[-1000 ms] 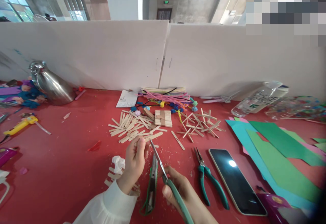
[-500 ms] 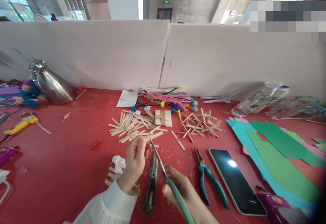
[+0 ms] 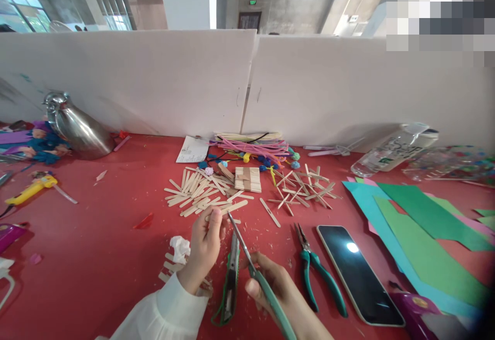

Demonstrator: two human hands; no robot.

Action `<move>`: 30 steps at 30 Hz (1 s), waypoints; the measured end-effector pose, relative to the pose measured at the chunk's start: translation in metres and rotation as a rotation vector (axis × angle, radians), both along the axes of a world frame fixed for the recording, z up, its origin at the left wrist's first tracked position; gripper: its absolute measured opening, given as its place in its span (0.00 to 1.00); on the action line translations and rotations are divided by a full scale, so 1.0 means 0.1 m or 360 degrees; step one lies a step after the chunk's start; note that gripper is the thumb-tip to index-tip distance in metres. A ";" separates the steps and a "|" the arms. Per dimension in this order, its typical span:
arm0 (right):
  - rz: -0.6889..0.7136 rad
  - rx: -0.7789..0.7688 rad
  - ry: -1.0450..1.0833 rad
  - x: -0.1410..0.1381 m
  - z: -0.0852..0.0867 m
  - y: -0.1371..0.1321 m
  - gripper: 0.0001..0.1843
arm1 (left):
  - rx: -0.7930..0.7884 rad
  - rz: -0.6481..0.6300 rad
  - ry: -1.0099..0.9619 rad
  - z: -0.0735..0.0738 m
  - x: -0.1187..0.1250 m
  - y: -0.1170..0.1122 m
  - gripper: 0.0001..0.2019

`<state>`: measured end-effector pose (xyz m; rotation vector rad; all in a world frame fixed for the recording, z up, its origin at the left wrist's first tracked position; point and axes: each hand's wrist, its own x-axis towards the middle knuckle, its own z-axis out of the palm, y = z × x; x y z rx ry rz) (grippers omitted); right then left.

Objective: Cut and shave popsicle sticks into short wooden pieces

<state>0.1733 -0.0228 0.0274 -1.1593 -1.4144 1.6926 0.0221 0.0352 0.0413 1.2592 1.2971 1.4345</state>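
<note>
My left hand point(image 3: 207, 239) is closed, pinching a wooden craft stick point(image 3: 236, 206) that points to the right. In my right hand point(image 3: 270, 283) are green-handled scissors point(image 3: 266, 291), gripped with the blades toward the stick; their tip touches or nearly touches its lower edge. Below, between both hands, a green utility knife point(image 3: 231, 283) lies on the red table. Just beyond my left hand is a loose pile of craft sticks point(image 3: 197, 190), beside a banded bundle of sticks point(image 3: 248, 179). Small wood shavings are scattered around the knife.
Pliers point(image 3: 309, 262) and a phone point(image 3: 359, 275) lie right of my right hand. Coloured paper point(image 3: 425, 226) covers the far right. Joined sticks point(image 3: 305, 190) and pipe cleaners point(image 3: 251, 146) lie farther back. A metal jug point(image 3: 83, 128) and yellow glue gun point(image 3: 33, 189) are left.
Almost nothing differs. Both hands keep the same hold on the stick and the scissors, and the view has shifted very slightly.
</note>
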 end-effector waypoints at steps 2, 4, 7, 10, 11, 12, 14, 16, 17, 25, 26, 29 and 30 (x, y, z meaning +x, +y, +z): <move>-0.0007 -0.0025 -0.0008 0.00 0.00 0.00 0.31 | -0.0003 0.0001 0.0003 -0.01 0.00 0.00 0.21; -0.0015 -0.0042 0.0001 -0.01 0.00 0.00 0.30 | -0.0004 -0.0010 -0.0001 -0.02 0.00 0.00 0.20; -0.0048 -0.0058 0.0005 -0.02 -0.02 0.00 0.29 | -0.0026 -0.0029 -0.0052 -0.02 0.00 0.01 0.20; -0.0095 -0.0072 -0.0003 -0.02 -0.05 0.00 0.28 | -0.0043 -0.0145 -0.0120 -0.01 0.01 0.02 0.19; -0.0119 -0.0070 0.0000 -0.03 -0.06 0.00 0.27 | -0.0054 -0.0220 -0.0134 -0.01 0.02 0.03 0.18; -0.0151 -0.0067 0.0003 -0.03 -0.08 0.00 0.27 | -0.0071 -0.0299 -0.0147 -0.02 0.02 0.03 0.18; -0.0222 -0.0053 -0.0007 -0.03 -0.10 0.01 0.26 | -0.0123 -0.0452 -0.0170 -0.04 0.05 0.01 0.19; -0.0288 0.0005 -0.0047 -0.02 -0.11 0.02 0.24 | -0.0173 -0.0610 -0.0190 -0.07 0.08 -0.04 0.22; -0.0309 0.0054 -0.0070 -0.02 -0.12 0.03 0.23 | -0.0205 -0.0708 -0.0196 -0.07 0.10 -0.08 0.24; -0.0536 0.0375 -0.0412 0.06 -0.25 0.04 0.16 | -0.0606 -0.1256 0.0074 0.05 0.28 -0.35 0.41; -0.0545 0.0443 -0.0457 0.07 -0.27 0.03 0.14 | -0.0645 -0.1258 0.0049 0.06 0.30 -0.36 0.41; -0.0572 0.0613 -0.0606 0.09 -0.28 0.02 0.11 | -0.0796 -0.1297 -0.0191 0.04 0.35 -0.37 0.35; -0.0581 0.0654 -0.0651 0.09 -0.28 0.02 0.10 | -0.0827 -0.1311 -0.0274 0.03 0.37 -0.38 0.32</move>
